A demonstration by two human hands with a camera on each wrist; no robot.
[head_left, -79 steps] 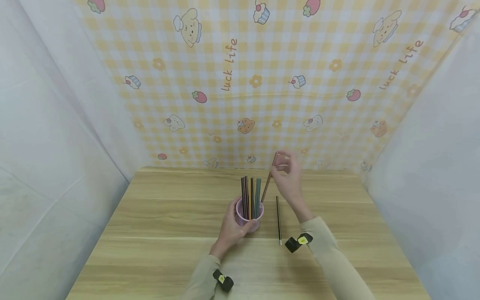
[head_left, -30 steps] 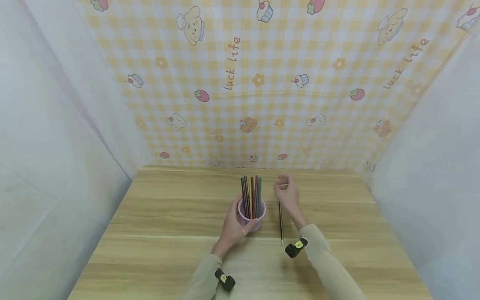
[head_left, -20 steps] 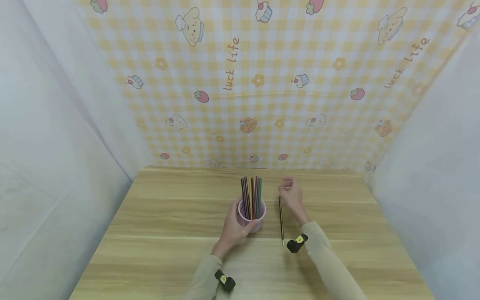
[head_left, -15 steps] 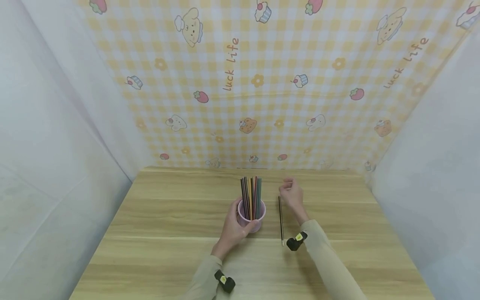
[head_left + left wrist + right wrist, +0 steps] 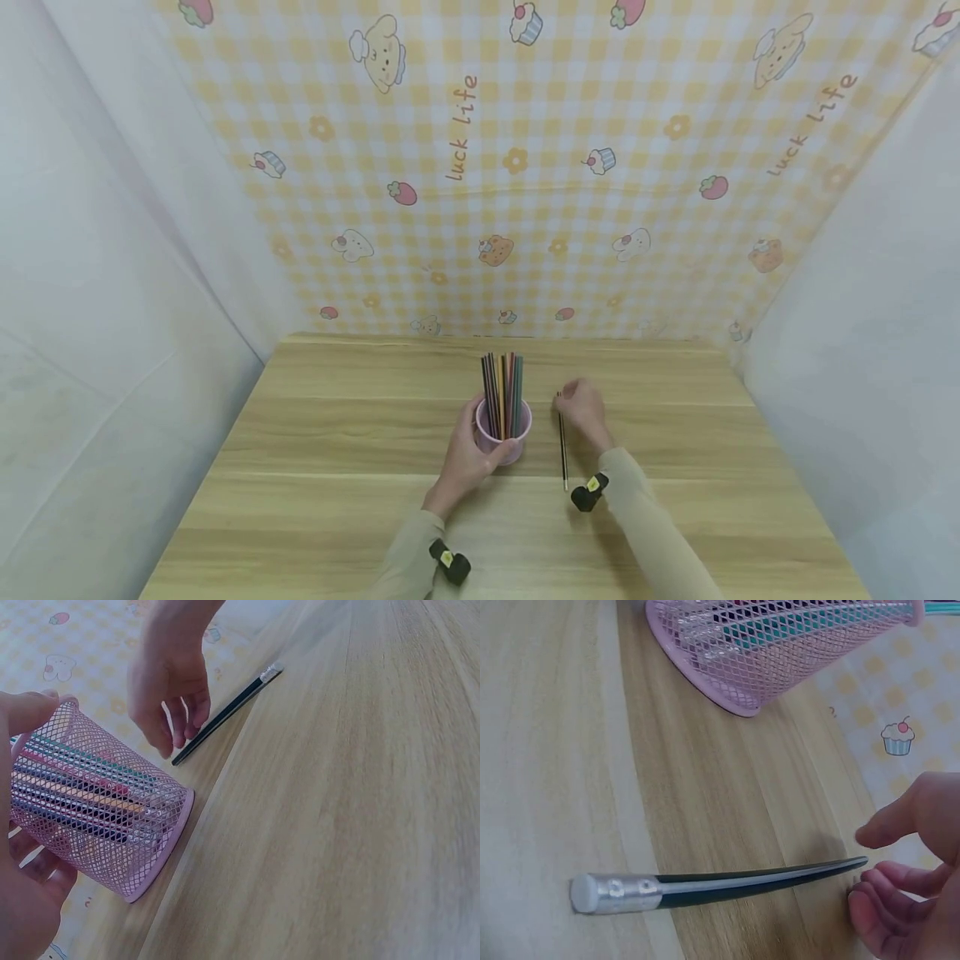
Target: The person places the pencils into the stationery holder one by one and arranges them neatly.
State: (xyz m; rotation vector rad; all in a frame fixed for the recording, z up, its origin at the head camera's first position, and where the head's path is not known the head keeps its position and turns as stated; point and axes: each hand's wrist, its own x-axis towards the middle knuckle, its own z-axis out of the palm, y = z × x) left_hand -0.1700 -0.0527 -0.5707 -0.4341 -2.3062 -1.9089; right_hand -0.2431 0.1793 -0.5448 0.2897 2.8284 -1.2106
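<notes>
My left hand (image 5: 465, 454) grips a pink mesh pencil cup (image 5: 112, 866) standing on the table, the thumb on its near side. Several pencils (image 5: 501, 383) of different colours stand upright in the cup. A single black pencil (image 5: 742, 886) with a silver ferrule and white eraser lies on the tabletop to the right of the cup, its eraser end toward me. Just over its far end is my right hand (image 5: 585, 412). In the right wrist view, thumb and fingers (image 5: 877, 919) are spread apart on either side of the pencil's tip, with a gap visible.
The wooden table (image 5: 315, 450) has a yellow checked cloth (image 5: 570, 200) hanging behind its back edge. White sheets (image 5: 112, 300) hang at both sides. Each sleeve carries a small black wrist camera (image 5: 450, 562).
The reddish-brown pencil that my right hand held now stands in the cup. My right hand has since moved right, then lowered to the black pencil's far end. My left hand stays on the cup.
</notes>
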